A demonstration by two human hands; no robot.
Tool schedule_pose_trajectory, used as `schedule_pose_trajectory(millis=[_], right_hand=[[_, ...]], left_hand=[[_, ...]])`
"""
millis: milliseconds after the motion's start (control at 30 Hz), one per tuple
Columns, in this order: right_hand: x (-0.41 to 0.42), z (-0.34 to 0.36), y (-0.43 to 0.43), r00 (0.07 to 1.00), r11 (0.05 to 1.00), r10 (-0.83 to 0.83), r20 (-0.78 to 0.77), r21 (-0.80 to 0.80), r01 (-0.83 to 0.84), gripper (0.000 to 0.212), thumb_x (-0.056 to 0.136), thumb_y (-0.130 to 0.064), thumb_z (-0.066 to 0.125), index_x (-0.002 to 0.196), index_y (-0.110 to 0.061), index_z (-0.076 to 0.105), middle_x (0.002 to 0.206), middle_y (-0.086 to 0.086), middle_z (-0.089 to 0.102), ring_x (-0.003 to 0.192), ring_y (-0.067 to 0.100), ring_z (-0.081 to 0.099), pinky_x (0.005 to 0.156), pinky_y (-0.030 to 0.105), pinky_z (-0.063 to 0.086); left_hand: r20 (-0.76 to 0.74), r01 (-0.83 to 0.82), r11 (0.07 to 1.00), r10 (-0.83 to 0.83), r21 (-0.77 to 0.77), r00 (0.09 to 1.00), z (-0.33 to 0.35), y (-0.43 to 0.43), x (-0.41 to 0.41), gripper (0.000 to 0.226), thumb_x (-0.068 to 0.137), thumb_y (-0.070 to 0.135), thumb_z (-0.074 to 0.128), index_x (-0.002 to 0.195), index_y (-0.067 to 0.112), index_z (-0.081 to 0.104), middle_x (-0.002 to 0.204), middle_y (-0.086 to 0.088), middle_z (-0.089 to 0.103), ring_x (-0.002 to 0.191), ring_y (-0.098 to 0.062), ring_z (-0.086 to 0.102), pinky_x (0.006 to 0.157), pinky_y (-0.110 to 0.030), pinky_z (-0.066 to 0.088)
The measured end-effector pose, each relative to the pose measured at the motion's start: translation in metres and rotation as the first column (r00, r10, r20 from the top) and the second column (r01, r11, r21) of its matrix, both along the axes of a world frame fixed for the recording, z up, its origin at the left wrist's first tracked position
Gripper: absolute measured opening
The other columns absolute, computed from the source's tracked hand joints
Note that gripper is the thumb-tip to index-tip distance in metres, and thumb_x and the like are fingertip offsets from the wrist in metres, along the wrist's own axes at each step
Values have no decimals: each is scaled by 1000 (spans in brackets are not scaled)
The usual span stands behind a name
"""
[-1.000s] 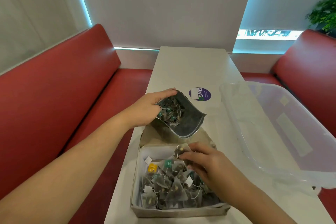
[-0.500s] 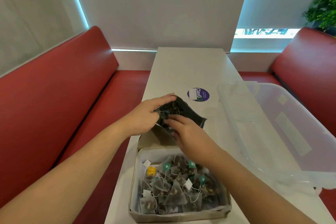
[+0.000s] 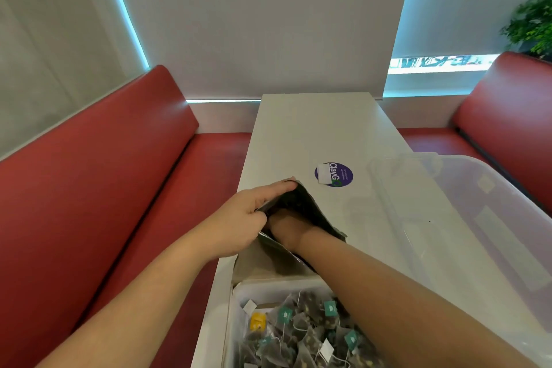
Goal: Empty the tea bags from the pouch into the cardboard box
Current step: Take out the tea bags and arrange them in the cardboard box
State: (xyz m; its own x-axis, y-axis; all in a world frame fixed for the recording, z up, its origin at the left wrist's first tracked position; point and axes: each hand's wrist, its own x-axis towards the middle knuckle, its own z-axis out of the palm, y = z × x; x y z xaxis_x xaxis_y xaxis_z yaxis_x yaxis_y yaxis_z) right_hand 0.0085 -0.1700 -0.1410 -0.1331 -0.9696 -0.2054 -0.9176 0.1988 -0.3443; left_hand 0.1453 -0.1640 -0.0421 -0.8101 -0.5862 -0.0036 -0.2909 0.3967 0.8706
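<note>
Bare forearms reaching forward, left hand [image 3: 239,218] pinching the pouch [image 3: 315,210] rim, fingers laid along its top edge, right hand [image 3: 288,228] wrist-deep inside the pouch, fingers hidden, forearm slanting in from lower right

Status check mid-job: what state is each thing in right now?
pouch: open, held tilted.
left hand: grips the pouch's rim.
right hand: inside the pouch, fingers hidden.
cardboard box: open, partly filled.
tea bags: piled loose in the cardboard box.
plastic bin: open, no lid.
</note>
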Motion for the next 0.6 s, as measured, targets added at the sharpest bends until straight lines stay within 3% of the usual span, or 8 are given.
schedule_pose_trajectory(millis=[167, 233, 333, 400, 600], right_hand=[[0, 27, 33, 998, 998, 53, -46, -14, -54, 26, 91, -7, 51, 114, -3, 62, 112, 19, 63, 103, 35, 60, 87, 43, 50], [0, 41, 59, 994, 990, 88, -60, -107, -94, 20, 88, -5, 54, 105, -3, 64, 101, 18, 65, 94, 35, 62, 79, 42, 52], [4, 64, 97, 993, 965, 108, -53, -233, -118, 21, 87, 0, 53, 105, -2, 64, 106, 15, 61, 98, 35, 60, 83, 43, 50], [6, 75, 118, 991, 936, 116, -70, -327, -133, 26, 86, 0, 54, 109, -7, 65, 112, 8, 59, 101, 29, 59, 85, 40, 50], [5, 99, 177, 991, 855, 137, -6, -505, -122, 17, 85, -2, 60, 93, -13, 70, 95, -2, 63, 79, 15, 61, 67, 20, 48]], left_hand=[[11, -1, 1000, 1, -28, 1000, 1, 1, 1, 84, 74, -22, 28, 141, 28, 43, 146, 22, 38, 134, 12, 28, 106, -4, 20], [5, -15, 1000, 15, -25, 1000, 1, 0, 3, 84, 75, -22, 28, 141, 28, 43, 146, 22, 38, 134, 13, 28, 106, -4, 20], [5, -20, 1000, 20, -16, 1000, 1, 0, 5, 84, 76, -21, 29, 140, 31, 44, 147, 22, 38, 136, 9, 28, 108, -9, 22], [5, -18, 1000, 18, -12, 1000, 0, 1, 4, 85, 75, -21, 28, 140, 30, 44, 147, 21, 38, 136, 8, 28, 109, -9, 21], [13, -25, 1000, 26, -15, 1000, -1, 6, 2, 83, 76, -22, 29, 140, 28, 46, 145, 22, 40, 136, 7, 29, 107, -7, 22]])
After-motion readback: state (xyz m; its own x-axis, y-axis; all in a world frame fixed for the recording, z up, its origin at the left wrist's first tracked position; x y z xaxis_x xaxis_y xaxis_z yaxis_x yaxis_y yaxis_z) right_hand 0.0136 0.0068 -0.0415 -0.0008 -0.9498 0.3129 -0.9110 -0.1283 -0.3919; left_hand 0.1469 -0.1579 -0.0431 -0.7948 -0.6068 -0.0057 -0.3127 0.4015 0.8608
